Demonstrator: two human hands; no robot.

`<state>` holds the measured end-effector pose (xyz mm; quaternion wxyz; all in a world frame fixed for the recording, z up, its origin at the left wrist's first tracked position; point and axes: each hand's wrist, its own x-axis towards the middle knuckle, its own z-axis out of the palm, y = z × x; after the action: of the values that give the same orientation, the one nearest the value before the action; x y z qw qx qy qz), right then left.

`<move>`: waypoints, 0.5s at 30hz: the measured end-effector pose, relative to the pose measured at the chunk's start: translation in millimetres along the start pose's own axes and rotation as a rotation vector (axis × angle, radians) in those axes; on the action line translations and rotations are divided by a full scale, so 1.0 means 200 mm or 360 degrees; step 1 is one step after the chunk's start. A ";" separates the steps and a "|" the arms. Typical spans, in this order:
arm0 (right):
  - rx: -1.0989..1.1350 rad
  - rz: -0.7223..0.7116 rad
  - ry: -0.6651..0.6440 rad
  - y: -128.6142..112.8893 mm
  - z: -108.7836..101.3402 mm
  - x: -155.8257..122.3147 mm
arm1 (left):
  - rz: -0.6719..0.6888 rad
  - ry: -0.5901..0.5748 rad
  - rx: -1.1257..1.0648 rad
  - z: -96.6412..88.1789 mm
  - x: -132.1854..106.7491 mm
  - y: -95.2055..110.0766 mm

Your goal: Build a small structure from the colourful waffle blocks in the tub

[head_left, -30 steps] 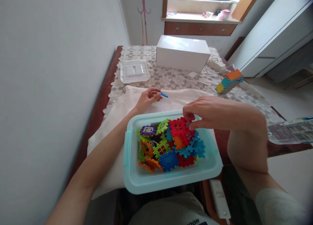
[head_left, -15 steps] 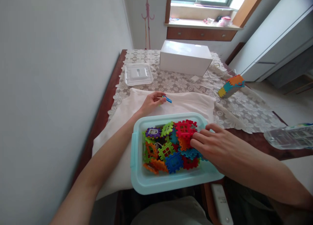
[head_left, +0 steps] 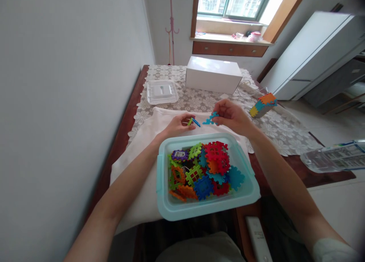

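Note:
My left hand (head_left: 178,124) rests on the white cloth (head_left: 142,140) and pinches a small joined piece, blue and green (head_left: 193,121). My right hand (head_left: 231,116) is raised just to its right, above the cloth, with its fingers closed on a teal notched tile (head_left: 210,119). The two pieces are close together but apart. Below both hands sits a light blue tub (head_left: 248,191) holding several interlocking plastic tiles in red, orange, green, blue and purple (head_left: 203,167).
A clear lid (head_left: 162,91) and a white box (head_left: 213,74) lie farther back on the lace tablecloth. A built block of coloured tiles (head_left: 262,104) stands at the right. A plastic package (head_left: 333,156) juts in at the right edge. A white remote (head_left: 257,237) lies near me.
My right hand has left the tub with a teal tile and risen up to beside my left hand. My left hand has stayed on the cloth with its piece.

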<state>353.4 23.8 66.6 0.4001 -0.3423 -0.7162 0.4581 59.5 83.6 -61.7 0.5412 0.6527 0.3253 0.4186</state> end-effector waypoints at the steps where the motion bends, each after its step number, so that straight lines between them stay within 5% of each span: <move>1: 0.0046 0.0046 0.0016 0.10 0.03 0.06 | -0.0010 -0.0022 0.0005 0.00 0.00 0.00; 7: 0.0102 0.0189 0.0287 0.53 0.22 0.16 | 0.0061 -0.0137 0.0140 0.01 -0.02 0.03; 15: -0.0093 0.0158 0.0334 0.61 0.25 0.11 | 0.0163 -0.0180 0.0425 0.01 -0.05 0.08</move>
<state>314.2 65.4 -53.5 0.4396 -0.4349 -0.6655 0.4180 57.0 71.7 -48.6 0.4448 0.7573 0.3134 0.3612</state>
